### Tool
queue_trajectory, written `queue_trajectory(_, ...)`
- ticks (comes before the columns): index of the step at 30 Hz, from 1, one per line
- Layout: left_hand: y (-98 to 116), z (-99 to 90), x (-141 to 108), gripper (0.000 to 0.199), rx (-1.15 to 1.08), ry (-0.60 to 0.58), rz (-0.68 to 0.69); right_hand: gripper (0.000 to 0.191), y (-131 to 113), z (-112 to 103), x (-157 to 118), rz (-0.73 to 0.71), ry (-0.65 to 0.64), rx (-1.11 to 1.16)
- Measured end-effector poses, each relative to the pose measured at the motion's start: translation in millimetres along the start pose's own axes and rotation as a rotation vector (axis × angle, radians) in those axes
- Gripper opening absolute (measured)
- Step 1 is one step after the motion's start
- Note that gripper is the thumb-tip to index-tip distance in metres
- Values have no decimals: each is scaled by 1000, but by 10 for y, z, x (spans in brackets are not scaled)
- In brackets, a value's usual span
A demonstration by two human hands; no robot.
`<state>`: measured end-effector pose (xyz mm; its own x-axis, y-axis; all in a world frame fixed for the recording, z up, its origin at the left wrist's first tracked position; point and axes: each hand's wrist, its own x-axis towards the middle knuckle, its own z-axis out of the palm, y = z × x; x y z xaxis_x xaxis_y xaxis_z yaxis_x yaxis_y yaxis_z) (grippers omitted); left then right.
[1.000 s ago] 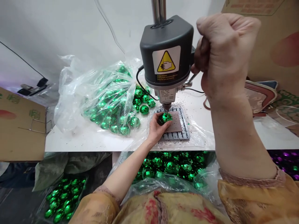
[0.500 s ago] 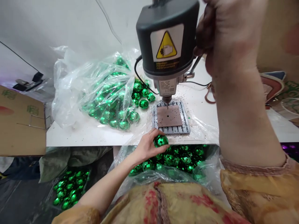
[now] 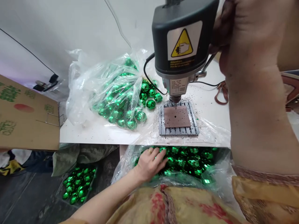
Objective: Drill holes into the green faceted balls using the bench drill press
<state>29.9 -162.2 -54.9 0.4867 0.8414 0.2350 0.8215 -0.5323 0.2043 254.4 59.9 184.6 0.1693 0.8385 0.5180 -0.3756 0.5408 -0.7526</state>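
My left hand (image 3: 150,163) lies over green mirror-faceted balls (image 3: 193,161) in a clear plastic bag below the table edge, fingers stretched out and slightly apart on top of them. Whether any ball touches its palm is hidden. Up at the right, my right hand (image 3: 233,34) is closed round the feed lever (image 3: 209,63) of a small bench drill press (image 3: 182,40), its fingertips partly in shadow. Beneath the drill bit, a brown square pad (image 3: 179,123) with a dark hole lies on the grooved metal base (image 3: 178,133).
A clear bag of green balls (image 3: 119,105) lies on the white table (image 3: 79,132), several loose balls beside it. Dark shavings dot the surface. A cardboard box (image 3: 28,118) stands left, a tray of green balls (image 3: 77,186) on the floor. A brown strap (image 3: 220,95) lies right.
My left hand has gone from the table edge, where it held a green ball, down into the bag; its fingers have opened. My right hand stays on the lever. The view has shifted left.
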Motion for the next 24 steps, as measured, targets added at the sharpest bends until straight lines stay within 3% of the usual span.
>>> queue_trajectory(2,-220,-178,420,25,-14,195,-11,48,28,3,26,-126,140,-145)
queue_trajectory(4,-510,-282,927,23,-10,301,-118,48,48,3,37,-154,153,-186)
queue_trajectory(7,-946,-266,1611,34,-54,304,-272,48,64,0,38,-145,157,-143)
queue_trajectory(10,-1203,-171,1975,32,-166,214,-397,49,58,3,36,-128,176,-127)
queue_trajectory(13,-1211,-148,2027,16,-522,264,-466,51,33,17,31,-57,188,-169)
queue_trajectory(15,-1111,-177,1970,26,-897,280,-518,51,17,27,22,-36,197,-173)
queue_trajectory(18,-898,-219,1845,43,-1344,202,-538,48,3,34,1,-58,191,-164)
queue_trajectory(20,-770,-210,1766,50,-1450,158,-517,47,-1,34,-17,-81,184,-158)
queue_trajectory(24,-633,-99,1664,70,-1446,150,-526,44,-11,37,-43,-90,168,-124)
